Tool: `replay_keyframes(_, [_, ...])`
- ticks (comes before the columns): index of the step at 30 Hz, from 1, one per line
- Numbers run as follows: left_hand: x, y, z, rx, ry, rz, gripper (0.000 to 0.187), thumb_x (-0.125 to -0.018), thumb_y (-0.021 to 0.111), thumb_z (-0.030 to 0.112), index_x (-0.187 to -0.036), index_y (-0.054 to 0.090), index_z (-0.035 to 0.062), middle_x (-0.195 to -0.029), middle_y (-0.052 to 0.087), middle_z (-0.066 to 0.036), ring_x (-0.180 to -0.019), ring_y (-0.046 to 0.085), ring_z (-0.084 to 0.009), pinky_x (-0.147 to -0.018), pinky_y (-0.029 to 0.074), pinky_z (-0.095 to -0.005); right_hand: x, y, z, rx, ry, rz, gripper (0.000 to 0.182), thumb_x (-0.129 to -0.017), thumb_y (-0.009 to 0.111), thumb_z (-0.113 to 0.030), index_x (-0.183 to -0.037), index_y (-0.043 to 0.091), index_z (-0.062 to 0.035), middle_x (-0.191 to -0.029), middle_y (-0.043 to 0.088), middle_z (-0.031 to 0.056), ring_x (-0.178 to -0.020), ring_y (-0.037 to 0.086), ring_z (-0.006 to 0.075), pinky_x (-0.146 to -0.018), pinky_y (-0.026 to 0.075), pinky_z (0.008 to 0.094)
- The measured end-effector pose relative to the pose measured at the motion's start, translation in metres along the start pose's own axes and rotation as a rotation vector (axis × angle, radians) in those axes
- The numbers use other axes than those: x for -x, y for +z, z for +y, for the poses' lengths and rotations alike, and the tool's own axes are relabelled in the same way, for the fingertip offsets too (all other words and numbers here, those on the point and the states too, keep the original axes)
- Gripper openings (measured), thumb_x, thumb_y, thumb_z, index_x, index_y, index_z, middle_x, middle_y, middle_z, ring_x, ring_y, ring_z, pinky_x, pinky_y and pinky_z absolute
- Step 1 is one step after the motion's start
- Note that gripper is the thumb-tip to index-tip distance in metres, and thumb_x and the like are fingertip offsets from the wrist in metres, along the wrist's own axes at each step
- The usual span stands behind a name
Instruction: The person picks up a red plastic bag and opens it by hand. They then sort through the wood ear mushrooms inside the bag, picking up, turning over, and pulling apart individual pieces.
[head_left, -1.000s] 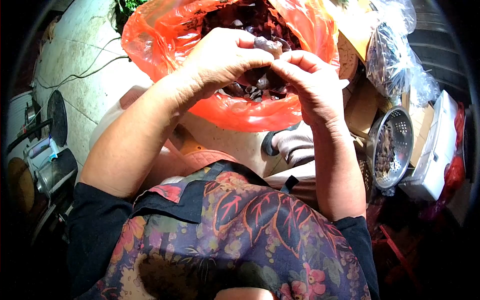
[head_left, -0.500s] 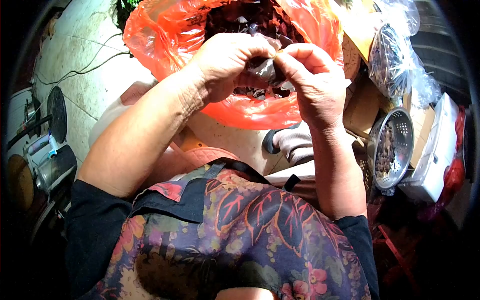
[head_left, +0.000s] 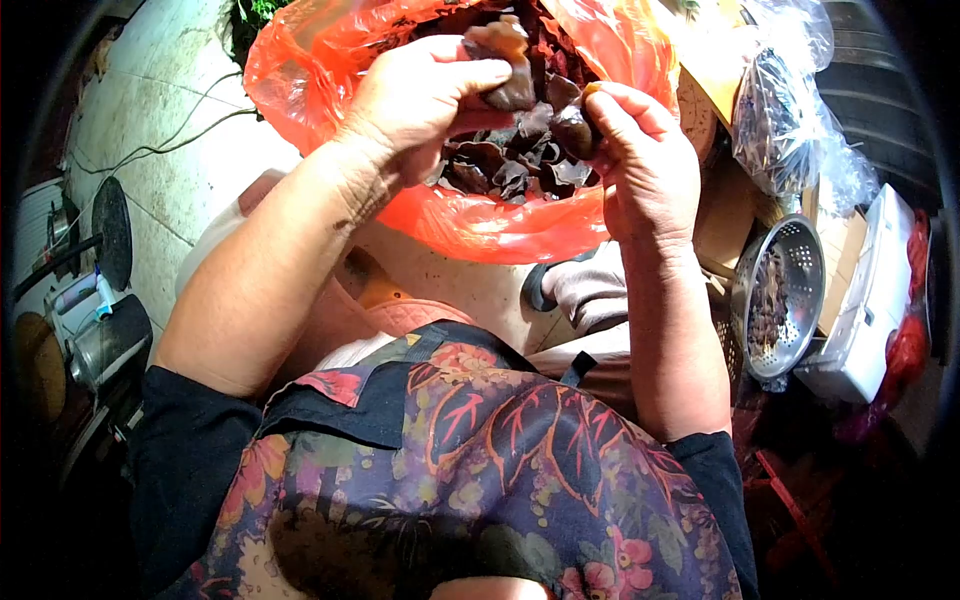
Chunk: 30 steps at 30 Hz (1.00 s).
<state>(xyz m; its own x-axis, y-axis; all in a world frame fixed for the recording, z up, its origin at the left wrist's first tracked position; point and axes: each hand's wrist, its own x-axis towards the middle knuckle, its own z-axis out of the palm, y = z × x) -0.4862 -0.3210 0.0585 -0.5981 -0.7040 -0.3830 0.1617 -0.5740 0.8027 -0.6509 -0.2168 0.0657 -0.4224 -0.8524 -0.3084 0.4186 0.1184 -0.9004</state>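
Far left there's a dark round thing (head_left: 112, 235), pan or lid, can't really tell. Then comes the left hand (head_left: 415, 105), thumb and fingers pinched around a floppy brown piece (head_left: 507, 62), looks like some kind of fungus. It's up over the mouth of the red plastic bag (head_left: 500, 237), just past the fingertips on their right, so the left hand is obviously the nearer one. Long axis runs roughly away-to-toward the wearer, slightly slanted, with the near end pointing back at the body and a touch right.

Below it, a heap of dark pieces (head_left: 515, 168) sits in the bag. Next over is a darker piece (head_left: 573, 132), just left of the right hand's (head_left: 652, 150) fingertips and pretty much touching them. That thumb and index finger are closed together and seem to have it by the edge. Its long axis also goes away-to-toward, low end aimed back at the wearer.

Further right: clear plastic (head_left: 780, 125), a metal colander (head_left: 808, 285) tipped toward the hands, then a white box (head_left: 870, 295).
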Motion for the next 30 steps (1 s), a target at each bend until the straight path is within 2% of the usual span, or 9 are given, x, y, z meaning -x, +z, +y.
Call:
replay_keyframes(6, [-0.002, -0.008, 0.005, -0.346, -0.038, 0.001, 0.024, -0.080, 0.056, 0.004, -0.104, 0.063, 0.0030, -0.093, 0.065, -0.004, -0.085, 0.062, -0.0134, -0.077, 0.052, -0.0284, 0.001, -0.004, -0.007, 0.133, 0.045, 0.011, 0.019, -0.081, 0.068, -0.009, -0.099, 0.066, -0.0004, -0.089, 0.067, 0.0052, -0.077, 0.062, 0.0106, -0.070, 0.051, 0.0237])
replay_keyframes(8, [0.001, -0.006, 0.013, -1.055, -0.010, -0.202, 0.031, -0.073, 0.055, 0.004, -0.102, 0.065, 0.0029, -0.094, 0.065, -0.005, -0.086, 0.061, -0.0140, -0.079, 0.051, -0.0288, 0.002, -0.004, -0.007, 0.387, -0.005, -0.067, 0.022, -0.080, 0.066, -0.007, -0.101, 0.066, 0.0007, -0.091, 0.067, 0.0056, -0.080, 0.063, 0.0114, -0.075, 0.051, 0.0245])
replay_keyframes(9, [0.003, -0.001, 0.008, -1.095, -0.074, -0.251, 0.032, -0.069, 0.052, 0.004, -0.097, 0.065, 0.0014, -0.094, 0.065, -0.009, -0.088, 0.062, -0.0180, -0.082, 0.049, -0.0309, 0.003, -0.005, -0.007, 0.429, 0.009, -0.104, 0.022, -0.080, 0.064, -0.007, -0.100, 0.067, 0.0013, -0.093, 0.068, 0.0063, -0.082, 0.063, 0.0116, -0.078, 0.050, 0.0246])
replay_keyframes(12, [0.011, -0.001, -0.009, -1.360, 0.422, -0.193, 0.030, -0.073, 0.048, 0.002, -0.100, 0.063, 0.0011, -0.097, 0.063, -0.017, -0.096, 0.060, -0.0310, -0.087, 0.047, -0.0373, 0.006, -0.005, -0.007, 0.818, -0.132, -0.157, 0.023, -0.083, 0.062, -0.006, -0.104, 0.064, 0.0028, -0.097, 0.067, 0.0074, -0.083, 0.061, 0.0101, -0.074, 0.051, 0.0253])
replay_keyframes(13, [0.009, -0.002, -0.006, -1.418, 0.328, -0.208, 0.032, -0.074, 0.048, 0.001, -0.102, 0.063, 0.0030, -0.099, 0.062, -0.017, -0.096, 0.059, -0.0326, -0.088, 0.047, -0.0385, 0.006, -0.005, -0.004, 0.916, -0.229, -0.119, 0.023, -0.081, 0.061, -0.005, -0.103, 0.065, 0.0010, -0.095, 0.066, 0.0082, -0.080, 0.062, 0.0113, -0.073, 0.052, 0.0266])
replay_keyframes(16, [-0.002, -0.007, 0.007, -1.503, 0.296, -0.054, 0.032, -0.074, 0.048, 0.004, -0.102, 0.064, 0.0030, -0.100, 0.063, -0.017, -0.097, 0.060, -0.0318, -0.090, 0.047, -0.0376, 0.006, -0.001, -0.005, 1.085, -0.387, -0.111, 0.023, -0.080, 0.063, -0.006, -0.102, 0.066, -0.0029, -0.093, 0.065, 0.0083, -0.077, 0.063, 0.0126, -0.072, 0.052, 0.0256])
replay_keyframes(20, [-0.025, -0.033, 0.014, -1.374, 0.232, 0.102, 0.039, -0.073, 0.050, 0.009, -0.111, 0.060, 0.0020, -0.105, 0.062, -0.020, -0.102, 0.058, -0.0326, -0.094, 0.044, -0.0380, 0.004, 0.008, -0.005, 1.334, -0.592, -0.150, 0.028, -0.074, 0.065, -0.007, -0.103, 0.064, -0.0059, -0.100, 0.063, 0.0126, -0.092, 0.062, 0.0267, -0.084, 0.049, 0.0333])
replay_keyframes(26, [-0.053, -0.051, 0.037, -1.519, 0.472, 0.413, 0.056, -0.075, 0.055, 0.016, -0.128, 0.046, 0.0010, -0.119, 0.052, -0.024, -0.111, 0.052, -0.0356, -0.098, 0.040, -0.0394, 0.002, 0.009, -0.003, 1.302, -0.445, -0.231, 0.028, -0.074, 0.064, -0.013, -0.101, 0.063, -0.0050, -0.102, 0.059, 0.0138, -0.098, 0.058, 0.0307, -0.090, 0.045, 0.0386])
replay_keyframes(30, [-0.066, -0.053, 0.042, -1.485, 0.406, 0.476, 0.055, -0.074, 0.061, 0.021, -0.125, 0.051, 0.0028, -0.113, 0.057, -0.019, -0.102, 0.058, -0.0335, -0.092, 0.045, -0.0387, 0.002, 0.009, -0.005, 1.301, -0.435, -0.243, 0.029, -0.074, 0.065, -0.013, -0.102, 0.063, -0.0045, -0.101, 0.060, 0.0140, -0.097, 0.058, 0.0308, -0.088, 0.046, 0.0389])
